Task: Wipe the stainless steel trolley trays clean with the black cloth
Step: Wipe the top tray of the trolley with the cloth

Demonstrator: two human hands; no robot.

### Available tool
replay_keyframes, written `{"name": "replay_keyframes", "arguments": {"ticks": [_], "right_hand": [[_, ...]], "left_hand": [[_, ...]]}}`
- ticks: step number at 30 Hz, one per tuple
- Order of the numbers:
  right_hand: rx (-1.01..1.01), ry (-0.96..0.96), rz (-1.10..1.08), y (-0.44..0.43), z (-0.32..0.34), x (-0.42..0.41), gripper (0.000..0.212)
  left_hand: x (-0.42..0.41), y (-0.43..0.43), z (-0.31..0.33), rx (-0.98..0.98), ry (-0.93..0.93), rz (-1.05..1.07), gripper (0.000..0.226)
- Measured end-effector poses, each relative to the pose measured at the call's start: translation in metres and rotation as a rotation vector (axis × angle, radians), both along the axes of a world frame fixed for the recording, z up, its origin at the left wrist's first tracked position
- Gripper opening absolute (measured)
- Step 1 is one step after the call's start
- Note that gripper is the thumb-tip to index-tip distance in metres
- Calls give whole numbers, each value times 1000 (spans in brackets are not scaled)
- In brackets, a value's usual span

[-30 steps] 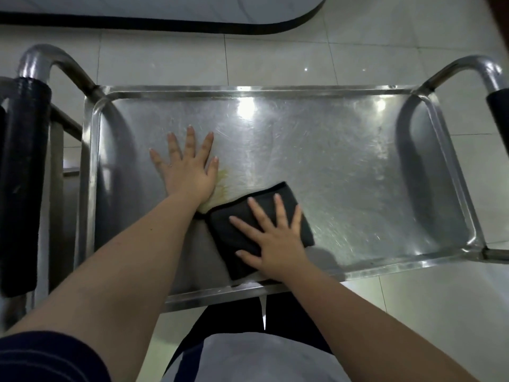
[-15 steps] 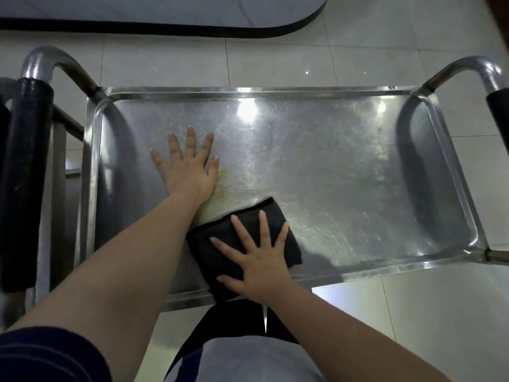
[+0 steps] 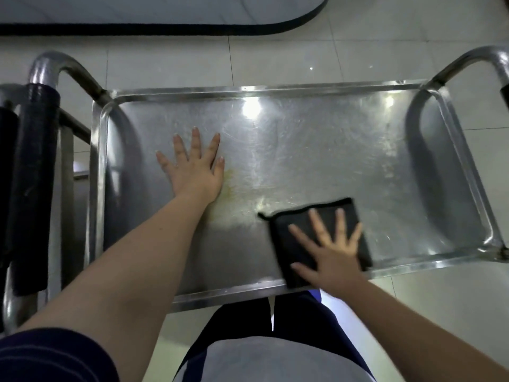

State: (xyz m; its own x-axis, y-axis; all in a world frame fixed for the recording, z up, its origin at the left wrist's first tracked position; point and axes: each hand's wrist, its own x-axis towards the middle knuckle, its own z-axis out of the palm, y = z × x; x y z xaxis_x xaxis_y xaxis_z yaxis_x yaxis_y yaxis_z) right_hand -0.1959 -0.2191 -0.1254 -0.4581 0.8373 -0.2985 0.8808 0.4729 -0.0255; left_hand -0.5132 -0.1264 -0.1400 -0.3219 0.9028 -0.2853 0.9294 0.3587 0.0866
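The black cloth (image 3: 316,232) lay folded flat on the stainless steel tray (image 3: 303,161), near its near rim and right of centre. My right hand (image 3: 329,253) pressed it down with fingers straight and spread, gripping nothing. My left hand (image 3: 192,169) rested flat, fingers splayed, on the tray's left part, beside a yellowish stain (image 3: 231,186).

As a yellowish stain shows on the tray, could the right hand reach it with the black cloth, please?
Probably yes: the stain lies on bare tray, nothing stands between it and the black cloth under the right hand, and the left hand rests only at its edge.
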Motion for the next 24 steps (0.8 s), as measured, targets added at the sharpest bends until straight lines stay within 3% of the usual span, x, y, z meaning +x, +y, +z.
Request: {"name": "replay_keyframes", "arguments": {"ticks": [3,6,9,13,15,18,21,24], "right_hand": [[48,91,212,-24,-6,-86,78],[45,136,208,-24,-7,-110,76],[71,90,154,-4,-8,-63,76],[16,-88,-220,42,-10,40,79],[-9,-120,-296,53,-5,66,80],[-7,-89,-144,40,1,45,77],[-5,7,125,5,3,-25,77],[-34,72,222,-27,-3,-102,78]], "left_hand": [[-1,0,1,-19,-5,6,55],[-1,1,-2,-6,-27,2,55],[-1,2,-2,0,-40,13,56],[1,0,0,-9,-30,4,56],[1,-1,1,5,-30,6,56],[1,1,3,-18,-20,5,56],[-1,2,6,-40,-17,11,56],[-5,2,9,-41,-66,6,57]]}}
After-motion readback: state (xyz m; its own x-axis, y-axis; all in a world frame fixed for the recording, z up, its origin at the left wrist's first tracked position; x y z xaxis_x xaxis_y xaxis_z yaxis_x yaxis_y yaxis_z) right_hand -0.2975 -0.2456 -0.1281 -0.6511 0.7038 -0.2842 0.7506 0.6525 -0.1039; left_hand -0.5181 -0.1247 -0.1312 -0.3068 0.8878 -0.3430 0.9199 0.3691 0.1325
